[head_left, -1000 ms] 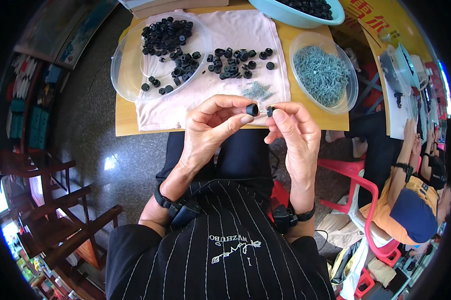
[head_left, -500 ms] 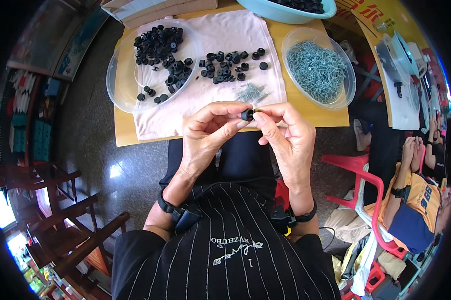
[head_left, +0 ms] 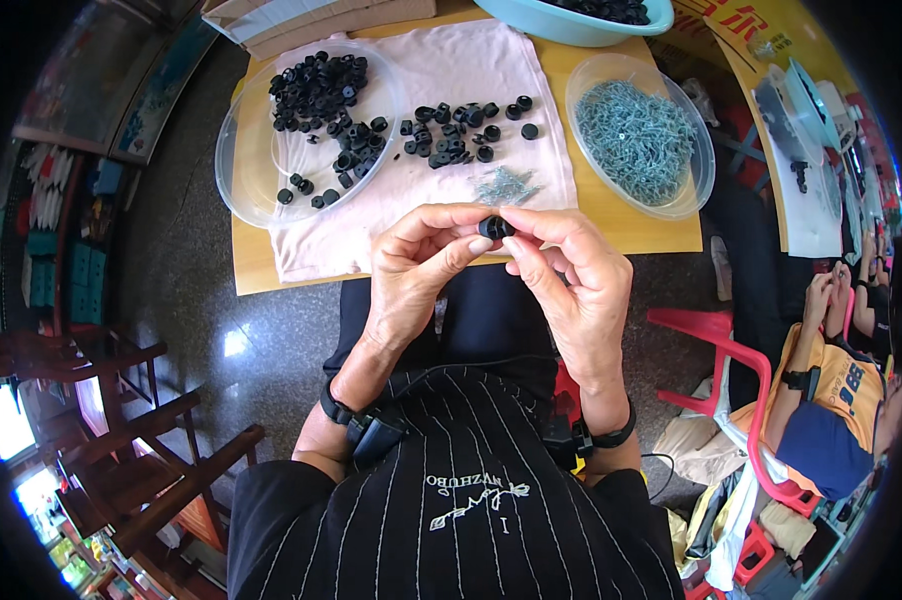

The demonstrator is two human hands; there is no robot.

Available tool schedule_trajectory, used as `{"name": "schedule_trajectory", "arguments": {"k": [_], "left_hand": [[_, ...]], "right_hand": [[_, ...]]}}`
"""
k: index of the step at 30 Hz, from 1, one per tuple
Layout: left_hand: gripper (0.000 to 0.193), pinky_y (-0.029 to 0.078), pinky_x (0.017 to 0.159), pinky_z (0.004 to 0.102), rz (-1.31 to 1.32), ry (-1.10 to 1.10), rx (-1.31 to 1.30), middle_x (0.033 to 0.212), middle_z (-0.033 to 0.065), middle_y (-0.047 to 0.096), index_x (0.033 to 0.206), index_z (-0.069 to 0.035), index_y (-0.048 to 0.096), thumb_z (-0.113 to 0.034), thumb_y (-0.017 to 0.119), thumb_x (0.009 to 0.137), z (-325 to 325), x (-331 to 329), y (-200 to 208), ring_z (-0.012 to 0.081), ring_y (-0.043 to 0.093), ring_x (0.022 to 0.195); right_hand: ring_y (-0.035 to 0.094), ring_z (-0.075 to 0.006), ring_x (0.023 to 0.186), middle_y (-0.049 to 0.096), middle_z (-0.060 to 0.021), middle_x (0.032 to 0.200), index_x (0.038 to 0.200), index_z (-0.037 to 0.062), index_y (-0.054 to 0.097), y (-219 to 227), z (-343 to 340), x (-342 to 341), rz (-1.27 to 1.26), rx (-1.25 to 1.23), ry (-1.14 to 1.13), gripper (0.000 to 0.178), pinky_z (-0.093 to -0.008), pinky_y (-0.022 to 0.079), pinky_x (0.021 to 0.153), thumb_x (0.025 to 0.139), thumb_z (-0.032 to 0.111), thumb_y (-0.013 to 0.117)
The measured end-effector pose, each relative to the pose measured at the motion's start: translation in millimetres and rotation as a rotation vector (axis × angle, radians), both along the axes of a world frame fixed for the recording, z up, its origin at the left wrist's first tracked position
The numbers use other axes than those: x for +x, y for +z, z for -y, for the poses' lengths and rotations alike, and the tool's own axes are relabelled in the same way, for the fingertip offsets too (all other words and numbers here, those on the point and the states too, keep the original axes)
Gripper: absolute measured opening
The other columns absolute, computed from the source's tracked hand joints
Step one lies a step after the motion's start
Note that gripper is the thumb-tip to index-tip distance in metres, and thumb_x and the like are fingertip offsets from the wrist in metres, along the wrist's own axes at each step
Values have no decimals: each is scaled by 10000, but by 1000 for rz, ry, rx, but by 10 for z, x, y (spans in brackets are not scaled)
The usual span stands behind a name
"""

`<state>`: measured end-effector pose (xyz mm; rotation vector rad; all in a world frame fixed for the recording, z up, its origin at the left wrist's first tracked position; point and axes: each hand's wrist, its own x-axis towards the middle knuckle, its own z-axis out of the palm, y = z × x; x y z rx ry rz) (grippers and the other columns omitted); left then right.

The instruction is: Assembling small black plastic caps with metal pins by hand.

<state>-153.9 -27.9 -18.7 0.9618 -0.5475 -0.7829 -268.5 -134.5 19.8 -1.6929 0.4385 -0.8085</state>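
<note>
A small round black plastic part [head_left: 495, 228] is held at the near edge of the table, over the end of a pale pink cloth [head_left: 471, 60]. My left hand [head_left: 411, 255] pinches its left side between thumb and fingertips. The thumb and index finger of my right hand [head_left: 581, 280] close on its right side. The fingertips hide much of the part. Just beyond my hands lies a little heap of silvery screws [head_left: 506, 187]. Behind that, several loose black plastic parts [head_left: 451, 140] are scattered on the cloth.
On the left stands a clear shallow tray [head_left: 233, 165] with more black parts [head_left: 316, 90]. A clear tub [head_left: 704, 165] of screws [head_left: 636, 130] is on the right. A light blue basin [head_left: 571, 30] and cardboard box [head_left: 311, 25] sit behind. Another person [head_left: 821, 410] sits right, near a red chair [head_left: 721, 345].
The black part has been turned between my fingers, and a dark opening or slot in it now shows. My right fingertips have shifted onto its upper right side.
</note>
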Motion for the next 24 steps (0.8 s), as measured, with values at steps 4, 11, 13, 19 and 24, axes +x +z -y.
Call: {"name": "schedule_trajectory", "arguments": {"k": [4, 11, 13, 19, 24], "left_hand": [[235, 535, 881, 319, 4, 19, -2, 1068, 142, 655, 1081, 32, 608, 47, 637, 849, -7, 12, -42, 197, 656, 962], [230, 530, 890, 320, -34, 11, -27, 1076, 155, 656, 1075, 32, 606, 45, 637, 848, 24, 14, -36, 203, 658, 965], [233, 529, 894, 319, -43, 5, -17, 1080, 156, 655, 1077, 31, 605, 48, 636, 847, 19, 14, -37, 202, 656, 972], [232, 518, 911, 313, -11, -23, -26, 1093, 141, 642, 1073, 29, 613, 57, 636, 845, 9, 8, -37, 183, 635, 995], [225, 568, 636, 250, 81, 30, 23, 1097, 142, 635, 1056, 18, 624, 52, 642, 834, 52, 4, -52, 172, 659, 891]], "right_hand": [[647, -137, 778, 655, -101, 937, 1012, 6, 664, 18, 9, 8, -15, -81, -13, 207, -245, 537, 633, 810, -36, 679], [651, -123, 778, 655, -101, 937, 1000, -8, 655, 48, 17, -21, 23, -11, -47, 193, -230, 544, 631, 811, -36, 682], [654, -122, 781, 656, -101, 949, 998, -16, 649, 55, 16, -26, 6, 4, -40, 186, -232, 550, 638, 815, -35, 678], [653, -123, 775, 656, -103, 961, 999, -25, 644, -22, 20, -6, 12, -12, -15, 180, -237, 550, 640, 822, -42, 668], [643, -116, 765, 649, -95, 961, 1032, -16, 653, -71, 38, -14, 54, 50, 0, 193, -228, 539, 636, 842, -49, 640]]}}
